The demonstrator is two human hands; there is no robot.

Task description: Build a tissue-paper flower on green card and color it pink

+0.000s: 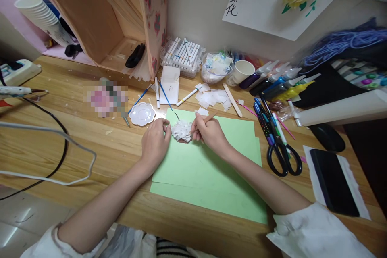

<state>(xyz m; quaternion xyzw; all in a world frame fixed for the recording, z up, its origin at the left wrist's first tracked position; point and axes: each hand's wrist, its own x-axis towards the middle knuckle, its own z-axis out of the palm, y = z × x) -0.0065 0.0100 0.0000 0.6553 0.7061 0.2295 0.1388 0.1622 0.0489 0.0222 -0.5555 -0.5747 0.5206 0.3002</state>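
Observation:
A ruffled white paper flower (182, 131) lies on the upper left of the green paper (208, 169), with a brownish patch at its lower edge and a thin dark line drawn above it. My left hand (155, 139) rests at the paper's left edge, its fingers loosely bent beside the flower; I cannot tell whether they touch it. From the other side, my right hand (210, 131) pinches a thin brown wooden stick (211, 117), with its fingertips against or very close to the flower's right side. The stick's lower end is hidden by the fingers.
Torn white paper pieces (213, 97), a craft stick (232, 100) and a flower-shaped palette (142, 113) lie behind the paper. Black-handled scissors (282, 157) and a phone (334, 181) are at right. Markers (183, 54), a paper cup (241, 73) and paint bottles (276, 78) line the back. Cables (65, 141) cross the left.

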